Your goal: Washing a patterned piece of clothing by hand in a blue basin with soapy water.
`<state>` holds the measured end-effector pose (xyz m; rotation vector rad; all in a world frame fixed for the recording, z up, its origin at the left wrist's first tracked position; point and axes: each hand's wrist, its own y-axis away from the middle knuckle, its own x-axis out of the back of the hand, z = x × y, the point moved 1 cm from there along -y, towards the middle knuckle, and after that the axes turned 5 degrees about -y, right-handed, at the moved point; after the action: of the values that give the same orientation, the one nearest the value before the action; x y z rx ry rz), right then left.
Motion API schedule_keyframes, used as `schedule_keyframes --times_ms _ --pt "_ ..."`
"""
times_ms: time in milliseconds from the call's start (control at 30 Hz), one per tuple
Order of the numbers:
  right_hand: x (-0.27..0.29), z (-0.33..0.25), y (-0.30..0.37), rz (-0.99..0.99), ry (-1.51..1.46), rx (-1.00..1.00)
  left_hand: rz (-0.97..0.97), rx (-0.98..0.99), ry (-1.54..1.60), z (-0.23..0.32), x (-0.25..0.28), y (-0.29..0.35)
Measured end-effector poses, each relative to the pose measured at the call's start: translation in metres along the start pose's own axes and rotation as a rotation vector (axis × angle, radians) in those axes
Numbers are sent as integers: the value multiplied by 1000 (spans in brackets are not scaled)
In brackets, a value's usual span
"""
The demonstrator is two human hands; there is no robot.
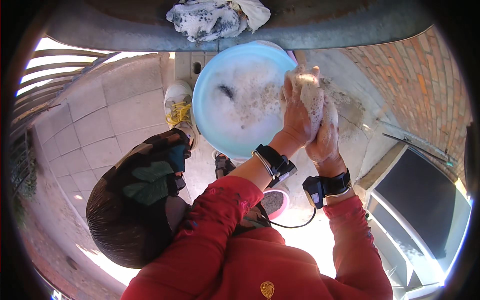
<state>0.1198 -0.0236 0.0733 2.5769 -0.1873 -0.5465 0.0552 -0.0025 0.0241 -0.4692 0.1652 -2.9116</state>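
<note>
A round light-blue basin (pixel 200 107) full of white suds (pixel 250 95) stands in front of me. A small dark patch (pixel 227 91) shows in the foam, its kind unclear. Over the basin's right rim, my left hand (pixel 300 107) and my right hand (pixel 326 135) are pressed together, coated in thick lather. Both look closed, the right one lying against the outer side of the left. Foam and overlapping fingers hide whatever may be between them. Each wrist wears a black strapped device.
A wet white-and-dark cloth (pixel 207 21) and a white piece (pixel 256 14) lie on the metal ledge (pixel 325 42) beyond the basin. Below my forearms is a pink-rimmed tub (pixel 286 205). My shoe (pixel 178 102) is left of the basin; a brick wall (pixel 422 75) rises at right.
</note>
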Motion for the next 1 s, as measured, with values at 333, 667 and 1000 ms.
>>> schedule_keyframes --times_ms 333,667,1000 --pt "72 -27 -5 -131 902 313 -165 -26 118 51 -8 14" --pt "84 -33 -8 -91 595 149 -261 -175 74 63 -4 11" --pt "91 -36 -8 -70 347 39 -513 -52 240 62 -7 12"
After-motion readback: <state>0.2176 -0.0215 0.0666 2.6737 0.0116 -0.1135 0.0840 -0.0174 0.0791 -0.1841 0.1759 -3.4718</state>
